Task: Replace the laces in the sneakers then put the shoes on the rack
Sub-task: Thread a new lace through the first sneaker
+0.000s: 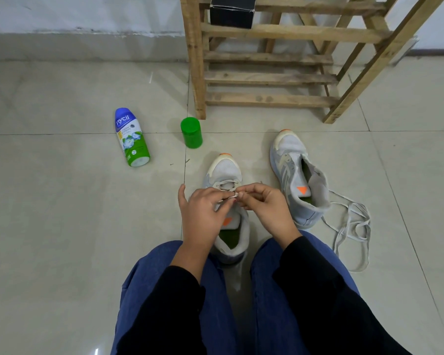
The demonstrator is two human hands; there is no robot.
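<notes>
Lace [224,182] pinched by left grip [203,213] and right grip [267,208], bottle [131,138] — "nycil" — lying nearby

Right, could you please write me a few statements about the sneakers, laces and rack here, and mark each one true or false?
1. Both the left hand and the right hand pinch the lace over the near sneaker. True.
2. Both sneakers stand on the rack. False: the near sneaker and the far sneaker are on the floor in front of it.
3. The powder bottle stands upright. False: it lies on its side on the floor.
4. A black box sits on the rack. True.
5. The loose lace lies left of the near sneaker. False: it lies on the floor to the right of the far sneaker.
</notes>
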